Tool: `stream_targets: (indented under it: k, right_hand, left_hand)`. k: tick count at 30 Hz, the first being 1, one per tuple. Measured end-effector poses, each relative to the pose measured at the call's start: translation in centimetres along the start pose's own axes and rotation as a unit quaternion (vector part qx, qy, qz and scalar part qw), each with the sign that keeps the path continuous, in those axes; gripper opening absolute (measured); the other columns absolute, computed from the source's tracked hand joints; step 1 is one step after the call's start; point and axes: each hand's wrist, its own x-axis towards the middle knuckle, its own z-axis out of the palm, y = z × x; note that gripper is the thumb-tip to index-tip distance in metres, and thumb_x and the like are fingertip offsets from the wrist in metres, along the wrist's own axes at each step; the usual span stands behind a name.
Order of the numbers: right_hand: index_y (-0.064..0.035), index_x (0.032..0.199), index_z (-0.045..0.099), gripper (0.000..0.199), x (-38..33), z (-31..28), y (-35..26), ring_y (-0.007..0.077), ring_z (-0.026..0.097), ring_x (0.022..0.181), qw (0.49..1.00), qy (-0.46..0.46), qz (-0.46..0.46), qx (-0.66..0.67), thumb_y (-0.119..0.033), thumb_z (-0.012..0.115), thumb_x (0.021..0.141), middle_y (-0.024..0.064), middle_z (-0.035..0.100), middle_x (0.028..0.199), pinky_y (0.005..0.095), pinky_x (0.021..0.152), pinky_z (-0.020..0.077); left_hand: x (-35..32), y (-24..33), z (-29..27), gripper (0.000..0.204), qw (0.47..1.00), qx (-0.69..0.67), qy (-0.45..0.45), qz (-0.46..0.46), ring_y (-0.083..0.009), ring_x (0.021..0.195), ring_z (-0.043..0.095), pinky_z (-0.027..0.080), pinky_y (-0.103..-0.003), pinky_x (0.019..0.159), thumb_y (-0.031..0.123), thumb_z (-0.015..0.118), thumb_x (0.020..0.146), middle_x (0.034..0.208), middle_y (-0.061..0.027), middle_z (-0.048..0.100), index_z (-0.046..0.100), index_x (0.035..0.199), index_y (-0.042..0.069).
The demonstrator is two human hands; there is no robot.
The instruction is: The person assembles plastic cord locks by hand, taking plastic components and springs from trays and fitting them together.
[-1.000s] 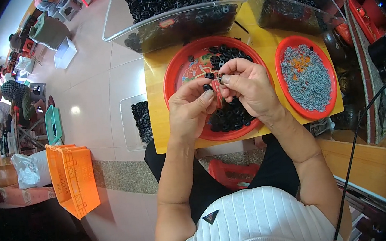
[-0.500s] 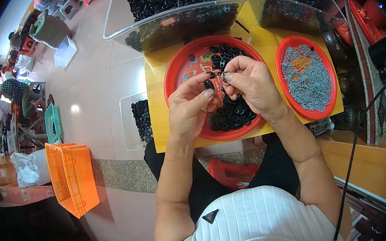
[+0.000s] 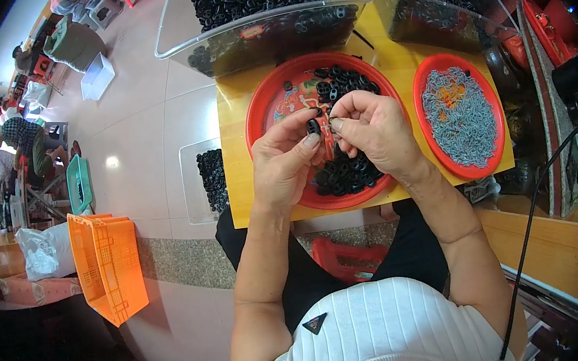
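My left hand [image 3: 289, 161] pinches a small black ring-shaped part [image 3: 313, 126] between thumb and forefinger. My right hand [image 3: 371, 131] is closed right beside it, fingertips meeting the same part and gripping a thin small piece that I cannot make out clearly. Both hands hover over a round red tray [image 3: 264, 103] that holds a pile of black ring parts [image 3: 347, 171]. To the right, a second red tray [image 3: 422, 91] is filled with small grey metal pieces [image 3: 460, 119].
The trays rest on a small yellow table [image 3: 237, 150]. Two clear bins of black parts [image 3: 252, 17] [image 3: 428, 0] stand at its far edge. A clear floor box of black parts [image 3: 211, 181] sits left, an orange crate [image 3: 106, 264] further left. People sit at far left [image 3: 21, 147].
Both hands stay together over the red tray; fingers have shifted slightly around the black part, with the hands a little lower and closer.
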Motion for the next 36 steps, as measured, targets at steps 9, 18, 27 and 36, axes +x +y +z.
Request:
stream_targets:
  k: [9,18,27,36]
  right_hand:
    - [0.0014,0.08,0.054,0.007,0.08,0.03,-0.05,0.0069,0.054,0.055,1.0,-0.006,-0.002,-0.019,-0.005,0.054,0.08,0.0026,0.056,0.064,0.0193,0.047,0.043]
    - [0.0026,0.08,0.054,0.006,0.07,0.04,0.02,0.0069,0.054,0.056,1.0,-0.011,-0.004,-0.025,-0.003,0.053,0.078,0.003,0.056,0.064,0.0202,0.05,0.044]
    - [0.0032,0.08,0.054,0.008,0.22,-0.14,0.32,0.0067,0.054,0.057,0.999,-0.02,-0.001,-0.045,-0.003,0.055,0.077,0.0028,0.056,0.065,0.0201,0.05,0.0438]
    - [0.0023,0.082,0.055,0.009,0.39,-0.06,0.62,0.0071,0.055,0.057,0.998,-0.02,0.015,-0.05,-0.005,0.056,0.077,0.0035,0.057,0.067,0.0196,0.049,0.0448]
  left_hand:
    - [-0.22,0.04,0.12,0.029,0.999,0.044,-0.008,0.004,-0.0093,0.066,0.053,0.043,-0.021,0.056,-0.003,0.06,0.075,0.08,-0.0055,0.059,0.057,0.104,-0.002]
    - [-0.34,-0.14,0.12,0.03,0.992,0.12,-0.003,0.03,-0.0075,0.072,0.053,0.044,-0.019,0.061,-0.004,0.059,0.075,0.084,-0.0038,0.059,0.056,0.105,-0.004]
    - [-0.44,-0.17,0.14,0.03,0.984,0.172,0.004,0.036,-0.0067,0.07,0.053,0.043,-0.019,0.061,-0.004,0.059,0.075,0.082,-0.0028,0.059,0.056,0.105,-0.004]
    - [-0.41,-0.36,0.43,0.028,0.983,0.177,0.009,0.042,-0.0071,0.07,0.053,0.044,-0.019,0.061,-0.004,0.057,0.077,0.082,-0.0035,0.059,0.056,0.105,-0.004]
